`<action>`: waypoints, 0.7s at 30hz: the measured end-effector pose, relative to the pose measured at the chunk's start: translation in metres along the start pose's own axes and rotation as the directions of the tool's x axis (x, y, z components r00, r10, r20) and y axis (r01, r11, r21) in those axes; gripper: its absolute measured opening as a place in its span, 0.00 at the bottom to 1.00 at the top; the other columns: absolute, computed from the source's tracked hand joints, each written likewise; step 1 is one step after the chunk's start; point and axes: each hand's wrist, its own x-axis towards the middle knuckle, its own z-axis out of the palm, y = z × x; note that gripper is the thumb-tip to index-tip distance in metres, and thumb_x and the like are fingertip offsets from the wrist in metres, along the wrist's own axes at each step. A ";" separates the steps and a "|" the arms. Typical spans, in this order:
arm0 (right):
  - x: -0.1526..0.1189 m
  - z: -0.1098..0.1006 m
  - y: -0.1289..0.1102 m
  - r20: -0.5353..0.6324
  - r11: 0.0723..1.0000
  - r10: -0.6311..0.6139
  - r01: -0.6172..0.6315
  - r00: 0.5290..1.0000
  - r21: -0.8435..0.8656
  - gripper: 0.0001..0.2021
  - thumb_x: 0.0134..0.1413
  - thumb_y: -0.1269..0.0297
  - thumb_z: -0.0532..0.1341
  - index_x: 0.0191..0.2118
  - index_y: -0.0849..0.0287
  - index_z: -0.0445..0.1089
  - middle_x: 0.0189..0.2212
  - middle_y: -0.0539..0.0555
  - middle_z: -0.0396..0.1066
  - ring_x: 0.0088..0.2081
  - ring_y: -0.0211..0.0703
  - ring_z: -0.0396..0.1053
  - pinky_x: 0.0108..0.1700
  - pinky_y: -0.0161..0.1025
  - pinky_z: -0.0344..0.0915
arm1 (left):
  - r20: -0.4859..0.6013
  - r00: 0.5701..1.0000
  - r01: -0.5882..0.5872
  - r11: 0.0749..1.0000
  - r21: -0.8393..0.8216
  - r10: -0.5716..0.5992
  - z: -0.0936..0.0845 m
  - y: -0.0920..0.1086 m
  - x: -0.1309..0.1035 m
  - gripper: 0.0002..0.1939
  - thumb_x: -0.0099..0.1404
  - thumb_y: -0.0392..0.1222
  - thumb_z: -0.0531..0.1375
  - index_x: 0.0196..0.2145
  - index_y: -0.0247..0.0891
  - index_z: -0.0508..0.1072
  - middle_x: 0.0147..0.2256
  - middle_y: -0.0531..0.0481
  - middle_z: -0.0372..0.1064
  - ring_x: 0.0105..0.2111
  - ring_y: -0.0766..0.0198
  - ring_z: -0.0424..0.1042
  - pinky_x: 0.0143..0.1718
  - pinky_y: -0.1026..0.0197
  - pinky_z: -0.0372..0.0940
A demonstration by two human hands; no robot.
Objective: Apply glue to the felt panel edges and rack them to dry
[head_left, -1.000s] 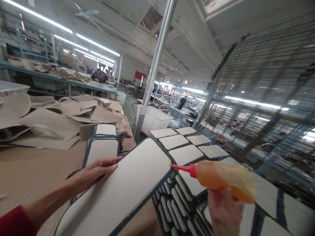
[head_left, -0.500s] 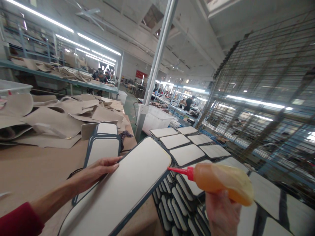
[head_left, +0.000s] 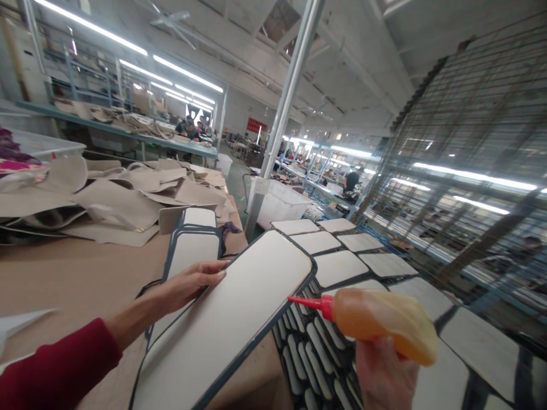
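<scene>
Nozzle (head_left: 305, 302) has slid from far corner of white panel (head_left: 235, 296) down its right side; work seems onto long edge. Right hand (head_left: 387, 367) grips amber bottle (head_left: 380, 322); left hand (head_left: 194, 283) pinches panel over right edge of worktop (head_left: 94, 279).

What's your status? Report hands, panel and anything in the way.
Left hand holds white panel by its left edge. Right hand grips amber bottle. Red nozzle at panel's right edge. Nothing seen blocking it.
</scene>
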 end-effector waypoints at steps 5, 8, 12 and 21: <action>0.002 0.009 0.000 -0.092 0.973 -0.173 0.156 0.981 -0.170 0.26 0.39 0.53 0.69 0.44 0.59 0.65 0.39 0.60 0.71 0.46 0.55 0.66 0.45 0.51 0.65 | -0.056 0.998 -0.002 1.000 -0.025 0.001 0.008 0.007 0.005 0.28 0.52 0.43 0.66 0.51 0.38 0.71 0.37 0.47 0.77 0.33 0.63 0.73 0.33 0.67 0.65; -0.002 0.018 -0.004 -0.081 0.966 -0.188 0.170 0.979 -0.195 0.27 0.43 0.51 0.66 0.47 0.61 0.63 0.40 0.61 0.70 0.44 0.55 0.67 0.44 0.52 0.66 | -0.107 0.994 0.003 0.999 -0.032 -0.006 0.011 0.011 0.011 0.27 0.51 0.42 0.67 0.50 0.36 0.72 0.35 0.47 0.77 0.31 0.63 0.73 0.31 0.67 0.65; -0.010 0.025 -0.006 -0.042 0.966 -0.170 0.158 0.985 -0.204 0.25 0.45 0.51 0.65 0.46 0.61 0.64 0.37 0.60 0.71 0.43 0.53 0.68 0.42 0.50 0.67 | -0.138 0.990 0.001 0.998 -0.067 -0.010 0.018 0.021 0.018 0.23 0.52 0.37 0.66 0.47 0.36 0.74 0.32 0.48 0.77 0.28 0.65 0.73 0.28 0.68 0.65; -0.016 0.029 -0.012 -0.034 0.990 -0.099 0.095 0.995 -0.105 0.25 0.48 0.53 0.63 0.49 0.61 0.63 0.43 0.62 0.70 0.43 0.53 0.69 0.44 0.50 0.66 | -0.227 0.974 -0.003 0.991 -0.131 -0.027 0.035 0.044 0.033 0.17 0.54 0.29 0.62 0.44 0.32 0.75 0.27 0.47 0.77 0.24 0.63 0.73 0.26 0.65 0.68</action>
